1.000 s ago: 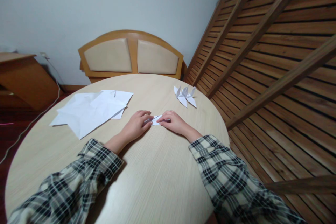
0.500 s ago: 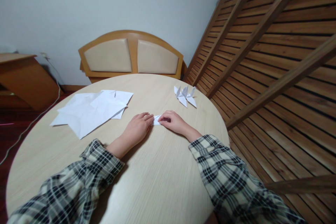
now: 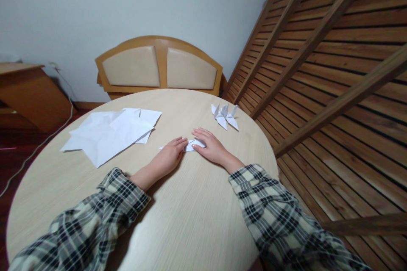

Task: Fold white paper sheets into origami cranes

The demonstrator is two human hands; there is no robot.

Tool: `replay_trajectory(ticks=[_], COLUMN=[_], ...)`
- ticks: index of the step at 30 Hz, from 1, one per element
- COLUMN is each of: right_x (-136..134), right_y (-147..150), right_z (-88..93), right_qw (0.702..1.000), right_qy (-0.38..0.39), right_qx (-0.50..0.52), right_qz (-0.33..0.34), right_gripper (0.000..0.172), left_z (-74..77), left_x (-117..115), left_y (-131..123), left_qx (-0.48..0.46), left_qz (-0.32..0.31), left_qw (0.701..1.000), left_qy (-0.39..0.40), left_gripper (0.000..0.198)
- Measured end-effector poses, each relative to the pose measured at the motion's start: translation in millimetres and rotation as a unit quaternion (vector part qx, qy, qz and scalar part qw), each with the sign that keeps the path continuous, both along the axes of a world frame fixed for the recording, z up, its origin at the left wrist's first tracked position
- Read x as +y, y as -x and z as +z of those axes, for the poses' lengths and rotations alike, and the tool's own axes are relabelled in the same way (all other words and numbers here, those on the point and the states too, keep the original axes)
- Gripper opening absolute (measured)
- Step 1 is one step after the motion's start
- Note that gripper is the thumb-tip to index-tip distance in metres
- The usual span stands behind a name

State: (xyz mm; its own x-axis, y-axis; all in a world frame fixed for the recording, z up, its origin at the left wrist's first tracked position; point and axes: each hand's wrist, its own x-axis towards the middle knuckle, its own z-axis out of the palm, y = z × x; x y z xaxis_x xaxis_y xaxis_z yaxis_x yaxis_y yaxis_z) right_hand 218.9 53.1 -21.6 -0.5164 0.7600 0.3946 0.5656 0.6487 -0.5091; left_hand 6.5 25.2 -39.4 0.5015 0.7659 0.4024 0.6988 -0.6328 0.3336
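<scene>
A small folded white paper (image 3: 190, 145) lies flat on the round table, partly covered by both hands. My left hand (image 3: 170, 152) rests on its left part with the fingers stretched out, and a thin white tip pokes out beyond the fingers on the left. My right hand (image 3: 211, 146) is open at the paper's right end, thumb apart from the fingers, touching the paper's edge. Between the hands a fold line shows on the paper.
White paper sheets (image 3: 108, 135) with creases lie overlapping at the table's left. Several folded paper cranes (image 3: 224, 115) stand at the back right. The round table (image 3: 184, 211) borders a slatted wooden panel (image 3: 337, 72) on the right and a padded headboard (image 3: 162, 67) behind.
My right hand has gone from a pinch at the paper to spread fingers, uncovering more of its right end. My left hand has shifted slightly, and a paper tip now shows left of it.
</scene>
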Motion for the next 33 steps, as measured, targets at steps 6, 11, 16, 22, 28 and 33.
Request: replay_trajectory(ticks=[6, 11, 16, 22, 28, 33], right_x=[-14, -18, -20, -26, -28, -28], right_y=[11, 15, 16, 19, 21, 22], right_z=[0.4, 1.8, 0.8, 5.1, 10.1, 11.0], right_qw=[0.993, 0.988, 0.987, 0.981, 0.973, 0.971], right_qy=[0.060, 0.073, 0.071, 0.075, 0.074, 0.080], right_qx=[-0.097, -0.133, -0.145, -0.176, -0.218, -0.225], right_qz=[0.017, 0.018, 0.011, -0.008, -0.017, -0.021], right_gripper=[0.075, 0.082, 0.082, 0.083, 0.089, 0.090], left_z=[6.0, 5.2, 4.0, 5.7, 5.3, 4.6], left_x=[-4, -4, -4, -5, -5, -6], left_y=[-1, -1, -2, -2, -2, -2], left_qx=[0.020, 0.010, 0.008, 0.013, 0.016, 0.003], left_qz=[0.003, -0.004, -0.005, 0.000, 0.002, 0.011], left_qw=[1.000, 1.000, 1.000, 1.000, 1.000, 1.000], left_qy=[0.005, 0.002, 0.000, 0.007, 0.003, -0.001], left_gripper=[0.040, 0.043, 0.044, 0.050, 0.046, 0.044])
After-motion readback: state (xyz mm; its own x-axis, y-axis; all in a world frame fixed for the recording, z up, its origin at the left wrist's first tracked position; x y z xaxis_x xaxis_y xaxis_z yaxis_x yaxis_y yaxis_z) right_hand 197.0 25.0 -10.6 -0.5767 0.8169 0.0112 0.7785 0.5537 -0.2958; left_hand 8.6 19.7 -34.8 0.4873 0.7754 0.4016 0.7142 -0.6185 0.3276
